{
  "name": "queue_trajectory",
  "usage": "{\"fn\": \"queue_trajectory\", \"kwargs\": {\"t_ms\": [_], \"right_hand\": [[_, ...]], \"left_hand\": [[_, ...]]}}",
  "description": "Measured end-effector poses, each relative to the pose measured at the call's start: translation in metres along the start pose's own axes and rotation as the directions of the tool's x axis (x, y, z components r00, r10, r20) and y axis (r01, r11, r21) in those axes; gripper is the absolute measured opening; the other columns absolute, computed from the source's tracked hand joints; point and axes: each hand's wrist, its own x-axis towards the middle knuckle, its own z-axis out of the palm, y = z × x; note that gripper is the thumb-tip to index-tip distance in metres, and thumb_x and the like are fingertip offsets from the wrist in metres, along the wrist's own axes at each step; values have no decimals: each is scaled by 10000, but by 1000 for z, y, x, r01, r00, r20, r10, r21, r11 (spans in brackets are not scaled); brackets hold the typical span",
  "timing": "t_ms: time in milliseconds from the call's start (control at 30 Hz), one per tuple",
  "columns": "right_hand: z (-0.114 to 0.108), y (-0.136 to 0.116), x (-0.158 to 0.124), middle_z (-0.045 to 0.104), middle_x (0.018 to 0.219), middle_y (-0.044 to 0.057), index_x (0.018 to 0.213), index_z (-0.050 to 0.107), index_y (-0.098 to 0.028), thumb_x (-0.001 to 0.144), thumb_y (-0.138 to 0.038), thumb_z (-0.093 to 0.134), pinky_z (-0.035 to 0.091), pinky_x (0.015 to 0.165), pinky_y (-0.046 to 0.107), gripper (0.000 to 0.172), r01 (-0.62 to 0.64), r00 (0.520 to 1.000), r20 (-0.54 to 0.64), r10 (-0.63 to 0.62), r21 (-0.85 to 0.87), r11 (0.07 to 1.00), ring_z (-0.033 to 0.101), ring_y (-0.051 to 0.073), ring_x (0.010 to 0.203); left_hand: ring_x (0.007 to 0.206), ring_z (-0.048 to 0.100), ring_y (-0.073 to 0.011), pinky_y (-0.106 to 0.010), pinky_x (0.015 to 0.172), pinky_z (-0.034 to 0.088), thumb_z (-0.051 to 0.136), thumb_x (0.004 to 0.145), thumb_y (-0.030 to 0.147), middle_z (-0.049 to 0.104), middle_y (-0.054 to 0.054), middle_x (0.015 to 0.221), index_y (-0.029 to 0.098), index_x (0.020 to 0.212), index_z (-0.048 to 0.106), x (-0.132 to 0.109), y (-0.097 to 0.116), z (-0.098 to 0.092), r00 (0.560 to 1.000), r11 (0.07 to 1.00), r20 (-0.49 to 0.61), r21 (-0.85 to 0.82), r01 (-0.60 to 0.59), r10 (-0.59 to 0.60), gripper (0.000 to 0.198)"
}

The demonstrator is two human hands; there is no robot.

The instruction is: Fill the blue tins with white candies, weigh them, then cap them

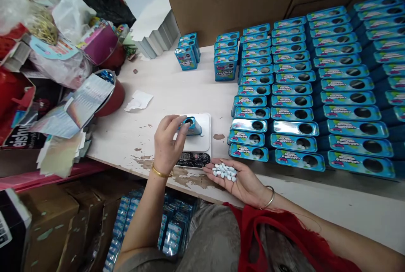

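My right hand (245, 178) is palm up near the table's front edge, cupped under a small heap of white oval candies (225, 172). Over the opening of a small blue tin (193, 127), my left hand (169, 139) has its thumb and forefinger drawn together in a pinch. Whatever is between those fingertips is too small or hidden to make out. The tin stands upright on the white plate of a digital scale (202, 143), whose dark display panel faces me. My left fingers cover part of the tin.
Rows of blue tins (292, 114) with round openings fill the right side; some hold candies. Smaller tin groups (186, 57) stand at the back beside stacked white card (155, 27). On the left are a red bucket (115, 99), bags and papers. Cardboard boxes (47, 217) sit below the table.
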Motion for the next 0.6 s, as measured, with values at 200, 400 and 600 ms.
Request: {"fn": "queue_trajectory", "kwargs": {"t_ms": [200, 400, 600], "right_hand": [[-14, -2, -3, 727, 928, 151, 921, 670, -70, 827, -179, 533, 512, 930, 386, 198, -46, 999, 14, 47, -49, 998, 684, 225, 934], [-38, -3, -7, 707, 738, 40, 779, 663, -124, 810, -137, 558, 574, 744, 291, 109, -83, 996, -43, 83, 4, 997, 665, 131, 685], [-37, -1, -7, 700, 704, 28, 788, 666, -129, 806, -129, 538, 546, 584, 210, 129, -66, 995, -66, 70, 61, 996, 642, 112, 612]], "left_hand": [[725, 538, -118, -245, 653, 454, 518, 872, 143, 598, -30, 792, 166, 1010, 594, -50, 33, 16, 999, 988, 51, -152, 2, 6, 159], [806, 557, -152, -275, 709, 478, 448, 910, 240, 582, -63, 858, 166, 1060, 583, -101, 74, 49, 928, 955, 365, -239, 174, -77, 215], [973, 532, -203, -338, 828, 488, 497, 882, 255, 549, -90, 1035, 176, 1125, 543, -106, 82, 50, 839, 970, 530, -115, 213, -121, 260]]}}
